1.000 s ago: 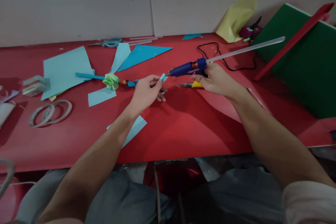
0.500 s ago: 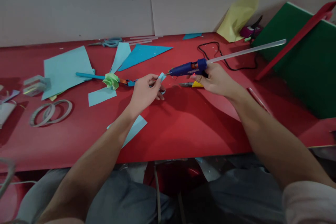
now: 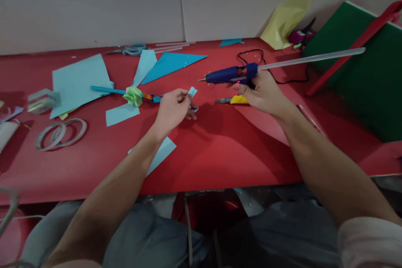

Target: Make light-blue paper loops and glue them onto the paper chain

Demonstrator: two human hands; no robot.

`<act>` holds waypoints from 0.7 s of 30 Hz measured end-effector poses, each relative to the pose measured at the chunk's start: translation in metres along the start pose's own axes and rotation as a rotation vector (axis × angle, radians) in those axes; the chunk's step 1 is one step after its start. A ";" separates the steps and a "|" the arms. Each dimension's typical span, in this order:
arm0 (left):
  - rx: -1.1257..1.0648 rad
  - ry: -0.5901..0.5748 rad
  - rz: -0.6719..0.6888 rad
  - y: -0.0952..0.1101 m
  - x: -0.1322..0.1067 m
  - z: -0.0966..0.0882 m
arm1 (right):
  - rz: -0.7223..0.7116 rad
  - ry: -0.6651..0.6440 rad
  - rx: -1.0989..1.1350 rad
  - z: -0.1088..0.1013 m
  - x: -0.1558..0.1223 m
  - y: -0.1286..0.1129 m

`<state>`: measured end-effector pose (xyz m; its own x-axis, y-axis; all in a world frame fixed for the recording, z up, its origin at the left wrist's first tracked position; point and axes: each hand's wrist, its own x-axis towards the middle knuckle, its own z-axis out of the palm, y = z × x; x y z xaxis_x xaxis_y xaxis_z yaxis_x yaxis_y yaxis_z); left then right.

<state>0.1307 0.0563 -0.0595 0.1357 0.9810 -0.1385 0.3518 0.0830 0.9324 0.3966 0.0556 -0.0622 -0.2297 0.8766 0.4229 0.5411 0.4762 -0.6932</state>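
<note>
At the left of the frame I saw tape rings (image 3: pixel 55 135) on the red worktop (image 3: pixel 226 155), then, left of centre, a green flower (image 3: pixel 133 96). Mid-frame, the left hand (image 3: pixel 172 111) had its grip pinched on a blue strip (image 3: pixel 192 91). Right of that, nozzle apart from the strip, the glue gun (image 3: pixel 230 74) sat with the right hand's (image 3: pixel 265 92) grip closed around its handle.

Red tabletop (image 3: pixel 220 155); on it pale-blue sheet (image 3: pixel 80 80); blue triangle (image 3: pixel 172 65); scissors (image 3: pixel 134 50); overlapping tape rings (image 3: pixel 39 140); yellow-handled cutter (image 3: pixel 239 99)
</note>
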 end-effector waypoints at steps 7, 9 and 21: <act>-0.017 -0.022 0.015 0.001 0.000 0.001 | -0.031 -0.030 -0.027 0.005 0.000 0.010; -0.014 -0.029 0.027 0.001 -0.001 0.001 | -0.039 -0.042 -0.042 0.008 0.000 0.011; -0.027 -0.050 0.125 -0.007 0.001 0.000 | -0.034 -0.039 -0.054 0.008 0.000 0.003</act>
<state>0.1285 0.0567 -0.0661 0.2226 0.9742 -0.0367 0.3044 -0.0337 0.9519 0.3916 0.0578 -0.0687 -0.2794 0.8627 0.4215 0.5755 0.5019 -0.6457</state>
